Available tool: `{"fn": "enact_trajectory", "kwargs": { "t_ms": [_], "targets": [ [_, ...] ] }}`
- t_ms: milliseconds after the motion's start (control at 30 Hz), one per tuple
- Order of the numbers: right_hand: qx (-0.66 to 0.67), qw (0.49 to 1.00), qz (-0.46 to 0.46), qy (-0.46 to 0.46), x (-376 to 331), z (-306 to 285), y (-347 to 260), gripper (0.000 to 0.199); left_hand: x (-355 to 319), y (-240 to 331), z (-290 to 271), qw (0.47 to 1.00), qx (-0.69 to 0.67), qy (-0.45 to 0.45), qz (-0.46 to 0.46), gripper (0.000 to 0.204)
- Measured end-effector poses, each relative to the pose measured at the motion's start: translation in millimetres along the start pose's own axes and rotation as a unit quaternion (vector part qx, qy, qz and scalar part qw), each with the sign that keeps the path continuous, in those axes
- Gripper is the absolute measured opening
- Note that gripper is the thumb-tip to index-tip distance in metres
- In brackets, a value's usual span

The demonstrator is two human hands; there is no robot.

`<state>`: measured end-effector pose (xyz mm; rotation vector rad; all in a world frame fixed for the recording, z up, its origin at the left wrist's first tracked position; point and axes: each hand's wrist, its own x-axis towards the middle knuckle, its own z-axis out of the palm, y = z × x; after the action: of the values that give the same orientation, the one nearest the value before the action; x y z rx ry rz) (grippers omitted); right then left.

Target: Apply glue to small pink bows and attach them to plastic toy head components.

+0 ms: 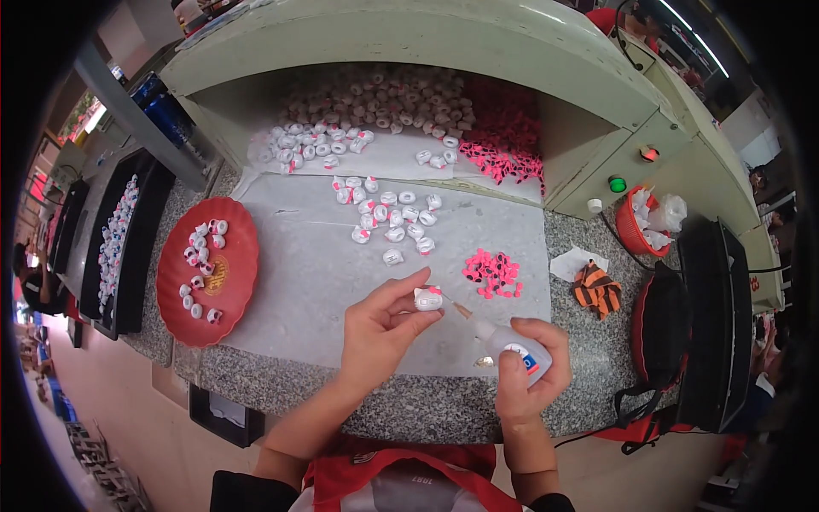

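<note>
One white piece (pixel 429 300) above the grey sheet (pixel 299 282), pinched between left hand (pixel 375 328) thumb and fingers | right hand (pixel 533 371) thumb and fingers clasp a squeeze bottle (pixel 536 352), nozzle (pixel 461 310) beside piece, contact unclear | risks: too hard a squeeze could flood it; a loose pinch could let it slip; unsteady aim could wet skin
</note>
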<state>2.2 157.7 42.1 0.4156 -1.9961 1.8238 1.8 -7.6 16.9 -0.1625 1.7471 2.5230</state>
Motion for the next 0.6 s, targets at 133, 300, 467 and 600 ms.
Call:
{"fn": "enact_trajectory", "kwargs": {
  "t_ms": [133,300,467,600],
  "targets": [
    [-0.115,0.99,-0.073,-0.046,-2.9,0.0,-1.7,0.023,-1.0,-3.6,3.3,0.98,0.139,0.042,0.136,0.044],
    [-0.141,0.983,-0.097,-0.07,-1.7,3.2,-2.2,0.019,0.0,-1.3,3.3,0.965,0.179,0.036,0.189,0.042],
    [-0.124,0.986,-0.087,-0.075,-2.6,4.5,-2.5,0.018,-0.9,-0.7,3.6,0.984,0.079,0.031,0.155,0.042],
    [-0.128,0.984,-0.094,-0.075,-1.2,4.4,-2.2,0.018,-0.9,-1.3,3.2,0.983,0.077,0.026,0.164,0.042]
  ]
}}
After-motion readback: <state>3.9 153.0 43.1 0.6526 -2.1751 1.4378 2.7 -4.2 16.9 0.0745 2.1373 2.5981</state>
